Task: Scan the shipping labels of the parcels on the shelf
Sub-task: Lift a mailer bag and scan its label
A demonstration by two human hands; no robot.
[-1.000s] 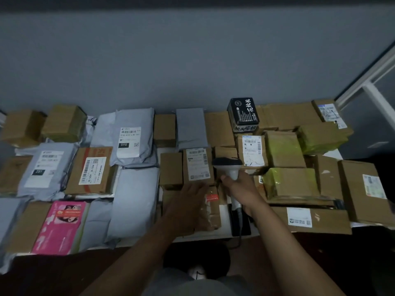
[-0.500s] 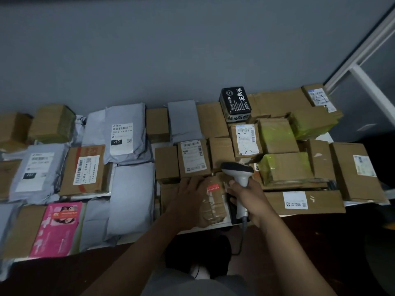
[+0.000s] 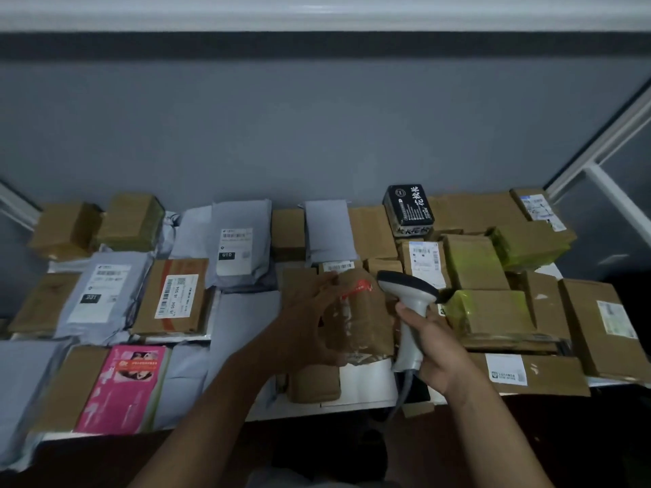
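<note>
**Head view: a small box is up for its scan**

Head view shows a shelf (image 3: 366, 385) packed with parcels, brown boxes and grey bags side by side. The left hand (image 3: 310, 322) is wrapped around a small brown box (image 3: 359, 318) with a red sticker and holds it tipped up above the front middle of the shelf. The right hand (image 3: 436, 350) is wrapped around the handle of a grey scanner (image 3: 408, 297). The scanner's head sits just beside the box, on its right.

How much is done? I think the job is somewhere in the middle, but no picture shows which parcels have been scanned. Many labels lie face up, like the ones on the grey bag (image 3: 105, 297) and the flat box (image 3: 176, 297) on the left. Some boxes show no label at all, so they may need turning over. The light is dim, so I cannot tell if the held box has a label facing the scanner.

What changed? Half a second ago the small box lay flat on the shelf under the left hand. Now it is lifted and tipped. The scanner has moved closer to it. A small box (image 3: 313, 383) that was under it now shows.
</note>
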